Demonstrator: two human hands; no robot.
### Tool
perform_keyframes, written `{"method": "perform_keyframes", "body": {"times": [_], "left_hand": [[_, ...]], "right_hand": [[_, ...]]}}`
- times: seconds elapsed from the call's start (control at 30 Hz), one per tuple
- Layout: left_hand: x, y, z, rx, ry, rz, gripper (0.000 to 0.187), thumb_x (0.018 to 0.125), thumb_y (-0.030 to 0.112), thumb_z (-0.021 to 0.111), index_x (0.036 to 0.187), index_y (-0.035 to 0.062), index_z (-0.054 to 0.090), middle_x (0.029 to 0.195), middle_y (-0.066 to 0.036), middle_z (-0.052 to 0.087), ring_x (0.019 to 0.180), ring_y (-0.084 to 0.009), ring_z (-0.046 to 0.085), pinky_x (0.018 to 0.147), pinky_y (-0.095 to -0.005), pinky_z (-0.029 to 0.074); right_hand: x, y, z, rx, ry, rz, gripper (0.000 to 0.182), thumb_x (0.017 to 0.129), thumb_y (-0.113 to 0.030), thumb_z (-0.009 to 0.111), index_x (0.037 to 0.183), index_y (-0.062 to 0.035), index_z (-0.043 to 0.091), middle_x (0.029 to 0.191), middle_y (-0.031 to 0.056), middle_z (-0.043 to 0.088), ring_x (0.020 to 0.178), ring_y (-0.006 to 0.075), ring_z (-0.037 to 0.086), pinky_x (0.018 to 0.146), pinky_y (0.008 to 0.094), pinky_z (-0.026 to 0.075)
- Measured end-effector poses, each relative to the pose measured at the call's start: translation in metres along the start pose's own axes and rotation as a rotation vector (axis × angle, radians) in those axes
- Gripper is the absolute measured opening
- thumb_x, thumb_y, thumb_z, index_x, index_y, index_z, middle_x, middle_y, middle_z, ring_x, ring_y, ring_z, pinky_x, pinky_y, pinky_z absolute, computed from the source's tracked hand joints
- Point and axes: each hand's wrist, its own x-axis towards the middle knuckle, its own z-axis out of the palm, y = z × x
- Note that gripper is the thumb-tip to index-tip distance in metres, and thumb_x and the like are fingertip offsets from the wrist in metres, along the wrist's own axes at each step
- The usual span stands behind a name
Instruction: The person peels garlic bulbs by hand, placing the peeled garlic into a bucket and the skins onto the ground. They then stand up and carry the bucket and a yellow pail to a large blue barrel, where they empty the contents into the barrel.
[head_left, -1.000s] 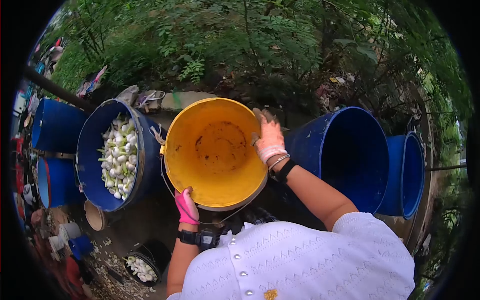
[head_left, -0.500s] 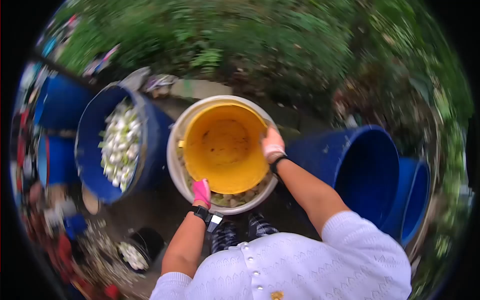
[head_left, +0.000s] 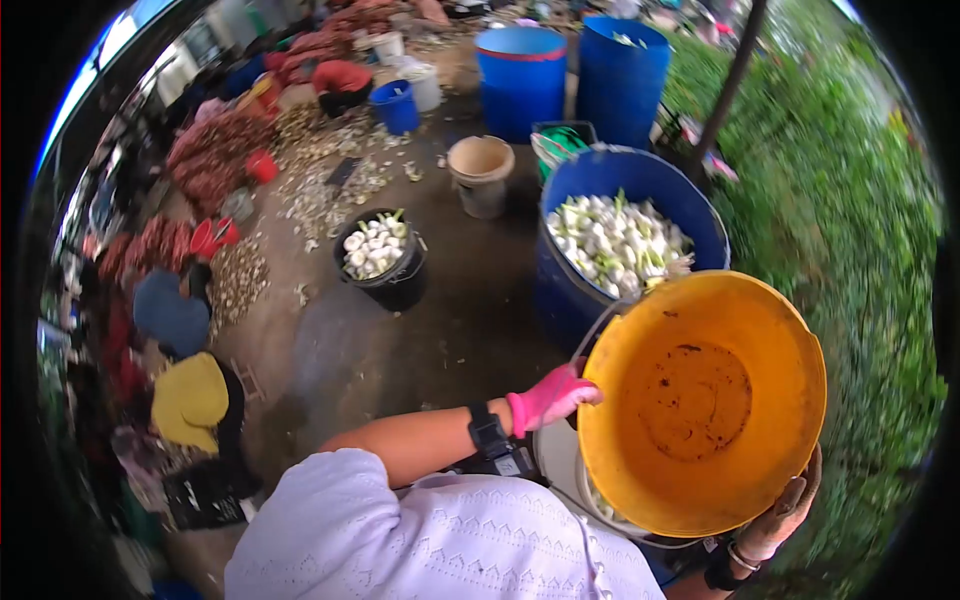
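A yellow bucket (head_left: 692, 405), its mouth facing me, is held up at the lower right. Inside it I see only dark specks on the bottom. My left hand (head_left: 555, 398), in a pink glove, is closed on the bucket's left rim. At the lower right, my right hand (head_left: 785, 515) grips the opposite edge, its fingers partly hidden. Beneath the bucket is a white tub (head_left: 560, 455), mostly covered. Just beyond stands a large blue barrel (head_left: 560, 290) with white bulbs with green shoots (head_left: 620, 245) in it.
A black bucket (head_left: 395, 285) of white bulbs and a pale bucket (head_left: 483, 185) stand on the wet floor. Two blue barrels (head_left: 520, 95) are farther back. People, one in a yellow hat (head_left: 190, 400), sit at left among peelings and red sacks (head_left: 220, 145). Greenery (head_left: 850, 250) lines the right.
My view has swung left toward the work area. The yellow bucket, held in both hands, is now tilted above the white tub's edge, where before it was over the tub's middle.
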Motion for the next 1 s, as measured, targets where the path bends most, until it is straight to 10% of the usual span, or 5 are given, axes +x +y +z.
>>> {"method": "perform_keyframes", "body": {"times": [0.27, 0.5, 0.57, 0.7, 1.0], "left_hand": [[-0.147, 0.005, -0.231, -0.157, 0.521, 0.243, 0.049, 0.076, 0.003, 0.052, 0.124, -0.0018, 0.049, 0.111, -0.007, 0.06, 0.1, -0.0151, 0.055, 0.087, -0.0285, 0.043], [-0.311, -0.054, -0.46, -0.148, 1.125, 0.386, 0.044, 0.071, 0.01, 0.053, 0.114, 0.0014, 0.052, 0.094, -0.01, 0.064, 0.08, -0.0216, 0.063, 0.07, -0.0305, 0.051], [-0.357, -0.123, -0.535, -0.534, 1.189, -0.036, 0.037, 0.074, 0.021, 0.051, 0.107, 0.0051, 0.054, 0.085, -0.01, 0.064, 0.064, -0.0246, 0.064, 0.053, -0.0329, 0.053], [-0.376, -0.137, -0.621, -0.699, 1.326, 0.117, 0.032, 0.08, 0.028, 0.052, 0.104, 0.0078, 0.055, 0.085, -0.009, 0.063, 0.067, -0.026, 0.062, 0.057, -0.0373, 0.053], [-0.342, -0.164, -0.827, -1.124, 1.597, 0.048, 0.028, 0.079, 0.033, 0.054, 0.1, 0.0148, 0.052, 0.109, -0.011, 0.054, 0.098, -0.0296, 0.053, 0.071, -0.0424, 0.051]], "right_hand": [[-0.018, -0.06, 0.259, 0.321, -0.642, -0.021, 0.06, 0.092, -0.043, 0.047, 0.129, 0.0038, 0.044, 0.118, 0.0135, 0.056, 0.102, 0.0214, 0.056, 0.084, 0.0295, 0.047], [-0.101, 0.026, 0.519, 0.021, -0.888, 0.751, 0.034, 0.089, -0.033, 0.054, 0.106, -0.0037, 0.058, 0.071, 0.0059, 0.062, 0.051, 0.0139, 0.053, 0.046, 0.0277, 0.043], [-0.139, 0.083, 0.54, -0.147, -0.983, 0.471, 0.028, 0.089, -0.029, 0.051, 0.093, -0.0035, 0.062, 0.069, 0.009, 0.062, 0.053, 0.0177, 0.056, 0.047, 0.0305, 0.045], [-0.171, 0.171, 0.515, -0.689, -1.012, 0.794, 0.022, 0.084, -0.023, 0.054, 0.08, -0.0035, 0.064, 0.065, 0.0109, 0.06, 0.056, 0.0216, 0.058, 0.056, 0.0362, 0.049], [-0.132, 0.232, 0.563, -1.217, -1.258, 0.565, 0.021, 0.08, -0.023, 0.057, 0.073, -0.0038, 0.061, 0.073, 0.0137, 0.064, 0.068, 0.027, 0.063, 0.062, 0.0419, 0.05]]}}
